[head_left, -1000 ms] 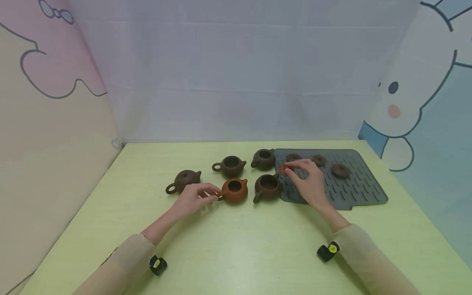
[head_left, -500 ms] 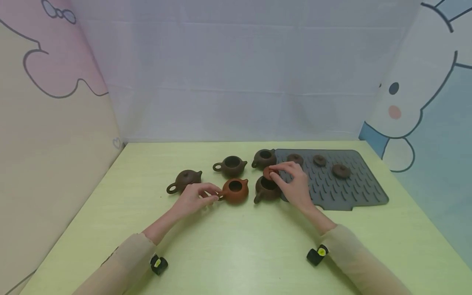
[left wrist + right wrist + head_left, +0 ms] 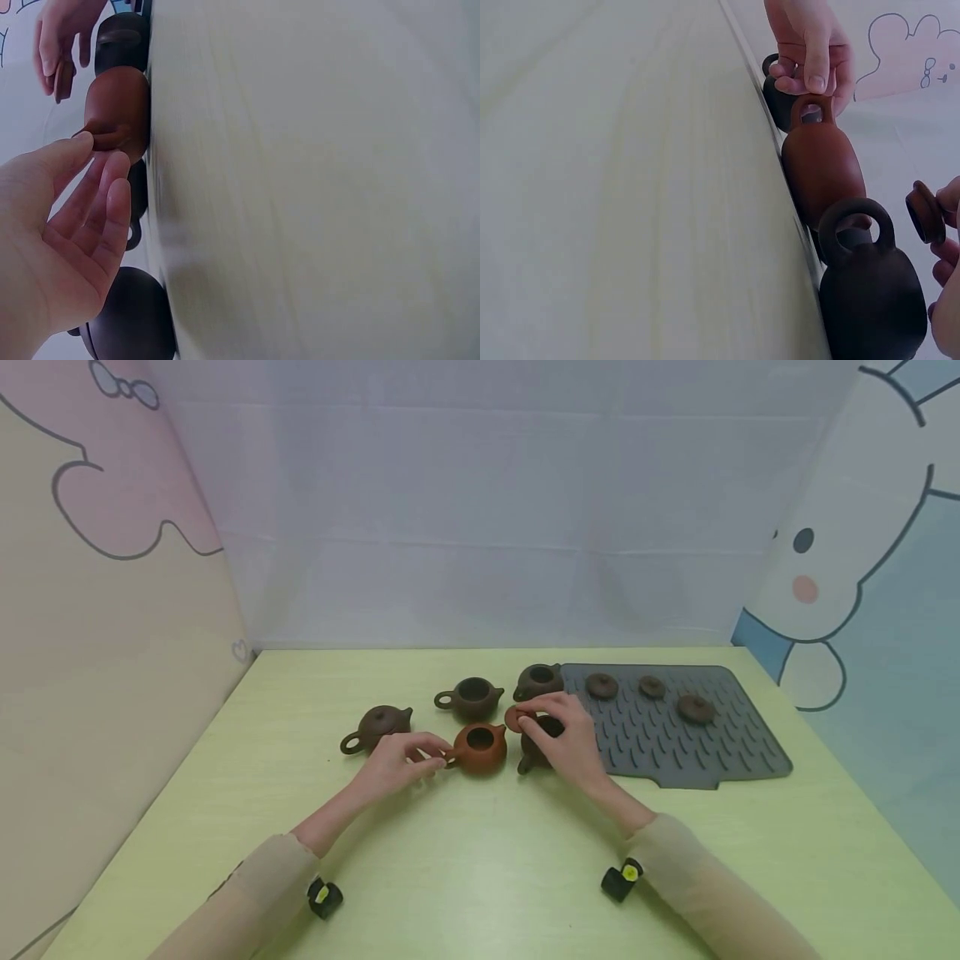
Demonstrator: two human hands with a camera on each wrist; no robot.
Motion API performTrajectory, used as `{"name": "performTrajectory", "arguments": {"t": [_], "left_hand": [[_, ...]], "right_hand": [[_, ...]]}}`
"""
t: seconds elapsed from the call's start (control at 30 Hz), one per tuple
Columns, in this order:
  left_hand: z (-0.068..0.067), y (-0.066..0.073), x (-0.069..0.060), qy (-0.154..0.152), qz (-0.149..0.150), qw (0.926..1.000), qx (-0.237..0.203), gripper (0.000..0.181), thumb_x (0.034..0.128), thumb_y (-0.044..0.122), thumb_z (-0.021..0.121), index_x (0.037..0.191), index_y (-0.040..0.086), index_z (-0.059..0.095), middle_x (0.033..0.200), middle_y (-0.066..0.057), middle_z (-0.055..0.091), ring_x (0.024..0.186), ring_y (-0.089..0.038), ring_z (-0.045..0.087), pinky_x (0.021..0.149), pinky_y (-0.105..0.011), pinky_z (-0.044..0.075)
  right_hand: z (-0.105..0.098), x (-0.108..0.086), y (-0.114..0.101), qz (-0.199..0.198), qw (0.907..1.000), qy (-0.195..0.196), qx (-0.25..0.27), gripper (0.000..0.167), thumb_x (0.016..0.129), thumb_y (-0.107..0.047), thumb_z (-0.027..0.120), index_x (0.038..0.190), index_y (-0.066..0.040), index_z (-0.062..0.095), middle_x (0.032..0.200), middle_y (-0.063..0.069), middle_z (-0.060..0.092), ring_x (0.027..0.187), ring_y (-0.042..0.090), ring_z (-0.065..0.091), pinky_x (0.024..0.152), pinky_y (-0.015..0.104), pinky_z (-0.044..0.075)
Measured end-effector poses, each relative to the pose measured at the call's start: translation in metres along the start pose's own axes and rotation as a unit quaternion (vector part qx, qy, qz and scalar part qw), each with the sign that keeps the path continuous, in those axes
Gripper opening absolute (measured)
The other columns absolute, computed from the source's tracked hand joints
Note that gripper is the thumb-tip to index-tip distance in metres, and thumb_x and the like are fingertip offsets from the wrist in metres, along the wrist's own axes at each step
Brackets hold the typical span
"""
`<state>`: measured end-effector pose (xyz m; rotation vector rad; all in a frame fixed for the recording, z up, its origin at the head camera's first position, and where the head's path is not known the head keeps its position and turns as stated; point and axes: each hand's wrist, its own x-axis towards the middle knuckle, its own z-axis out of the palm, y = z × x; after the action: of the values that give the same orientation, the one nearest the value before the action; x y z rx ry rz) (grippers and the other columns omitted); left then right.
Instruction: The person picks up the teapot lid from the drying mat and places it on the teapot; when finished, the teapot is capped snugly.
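In the head view a reddish-brown teapot (image 3: pixel 482 758) without its lid stands on the table. My left hand (image 3: pixel 397 767) pinches its handle between thumb and fingers, which the left wrist view shows close up at the handle (image 3: pixel 111 138). My right hand (image 3: pixel 566 739) holds a reddish-brown lid (image 3: pixel 515 718) by thumb and fingers, in the air just right of and above that teapot's opening. In the right wrist view the lid (image 3: pixel 925 213) is tilted on edge, apart from the pot. Below the right hand stands a dark lidless teapot (image 3: pixel 531 753), partly hidden by it.
Two more dark lidless teapots, one in the middle (image 3: pixel 474 698) and one at the mat's edge (image 3: pixel 538 680), stand behind. A dark teapot with its lid on (image 3: pixel 381 725) is at left. The grey mat (image 3: pixel 735 752) bears several dark lids, one of them a larger lid (image 3: pixel 696 709).
My right hand has carried the reddish-brown lid leftward from the mat, over the dark teapot, toward the reddish-brown teapot. The left hand has stayed at the handle.
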<state>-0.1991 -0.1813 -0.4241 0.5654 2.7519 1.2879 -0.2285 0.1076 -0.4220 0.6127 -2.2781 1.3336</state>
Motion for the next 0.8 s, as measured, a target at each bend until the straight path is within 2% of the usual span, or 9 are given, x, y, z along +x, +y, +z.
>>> {"name": "performTrajectory", "arguments": {"t": [0.2,0.37,0.6,0.8], "left_hand": [[0.001,0.0,-0.001,0.004,0.004,1.0,-0.001,0.018,0.0894,0.017,0.073,0.107,0.022,0.075,0.094,-0.003,0.076,0.066,-0.014,0.069,0.053,-0.025,0.052],[0.001,0.0,-0.001,0.006,0.008,0.9999,0.0,0.018,0.0889,0.018,0.073,0.107,0.022,0.075,0.095,-0.003,0.076,0.066,-0.012,0.069,0.053,-0.024,0.052],[0.001,0.0,-0.001,0.003,0.012,0.9999,0.003,0.018,0.0894,0.018,0.073,0.107,0.02,0.075,0.095,-0.005,0.076,0.067,-0.011,0.068,0.055,-0.023,0.052],[0.0,0.0,0.0,0.003,0.015,0.9999,0.006,0.018,0.0894,0.018,0.073,0.107,0.02,0.075,0.096,-0.004,0.077,0.067,-0.011,0.069,0.055,-0.023,0.053]], "right_hand": [[0.01,0.0,-0.008,-0.011,0.9999,-0.012,-0.003,0.018,0.088,-0.019,0.075,0.106,-0.019,0.077,0.108,0.003,0.07,0.106,0.02,0.056,0.09,0.042,0.045],[0.019,0.001,-0.016,-0.027,0.9992,-0.026,-0.014,0.017,0.088,-0.02,0.074,0.105,-0.018,0.077,0.108,0.003,0.072,0.107,0.021,0.059,0.094,0.045,0.045],[0.029,0.004,-0.02,-0.042,0.9973,-0.045,-0.039,0.016,0.089,-0.021,0.074,0.105,-0.018,0.077,0.107,0.001,0.074,0.104,0.02,0.062,0.09,0.041,0.049],[0.034,0.006,-0.022,-0.035,0.9961,-0.061,-0.054,0.015,0.09,-0.023,0.073,0.104,-0.019,0.077,0.105,-0.001,0.075,0.101,0.018,0.063,0.089,0.04,0.05]]}}
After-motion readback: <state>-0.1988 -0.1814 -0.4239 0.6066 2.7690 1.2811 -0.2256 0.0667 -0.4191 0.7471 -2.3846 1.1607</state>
